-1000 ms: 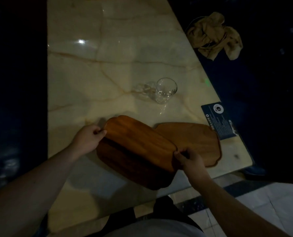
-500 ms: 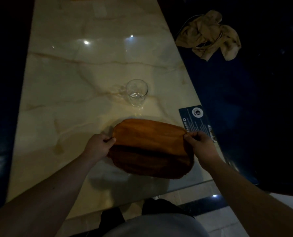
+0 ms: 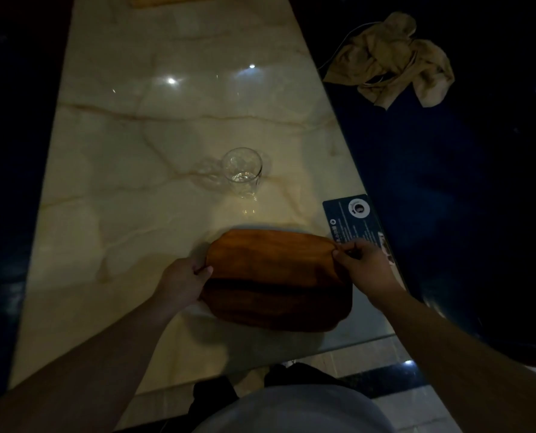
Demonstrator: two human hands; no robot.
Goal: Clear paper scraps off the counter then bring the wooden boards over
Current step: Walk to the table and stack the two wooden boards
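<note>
Two reddish-brown wooden boards lie stacked near the front right corner of the marble counter, the upper one shifted slightly back over the lower board. My left hand grips the stack's left edge, thumb on top. At the stack's right end, my right hand pinches the upper board's edge. No paper scraps show on the counter.
An empty clear glass stands just behind the boards. A dark blue printed card lies at the counter's right edge, partly under my right hand. A crumpled beige cloth lies off the counter at the far right. Another wooden piece sits at the far end.
The boards, spread side by side and angled a second ago, are now turned square and stacked on top of each other. Both hands shifted to the stack's ends.
</note>
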